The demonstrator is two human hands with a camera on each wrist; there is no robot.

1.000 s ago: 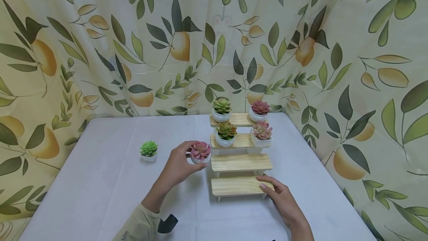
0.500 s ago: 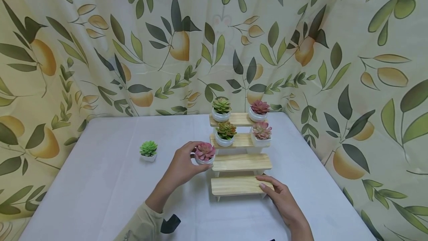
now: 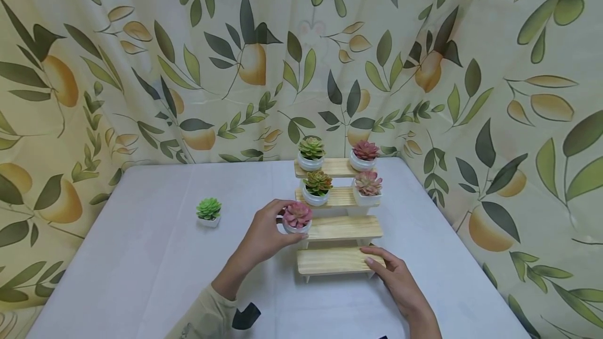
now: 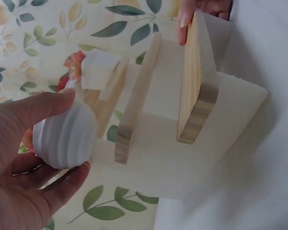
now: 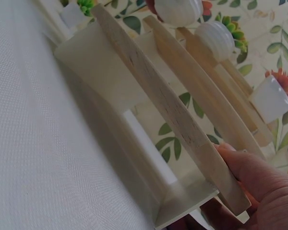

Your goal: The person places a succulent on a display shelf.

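Note:
Between thumb and fingers my left hand [image 3: 266,232] holds a pink succulent [image 3: 298,215] in a round white pot, at the left end of the second step from the front. Its ribbed white pot [image 4: 66,136] shows large in the left wrist view. My right hand [image 3: 400,281] grips the right end of the front board [image 3: 330,261] of a stepped wooden stand; the right wrist view shows the thumb [image 5: 247,165] on top and fingers below. On the step above stand a brownish-green succulent [image 3: 317,184] and a pale pink one [image 3: 368,184].
The top step carries a green succulent [image 3: 311,149] and a dark pink succulent [image 3: 365,151]. A bright green succulent [image 3: 209,209] in a square white pot sits alone on the white-covered table [image 3: 155,255], left of the stand. A patterned curtain [image 3: 264,119] hangs behind.
My left hand has moved right with the pink succulent, from beside the stand to over the left end of the second step. The right hand has stayed in place.

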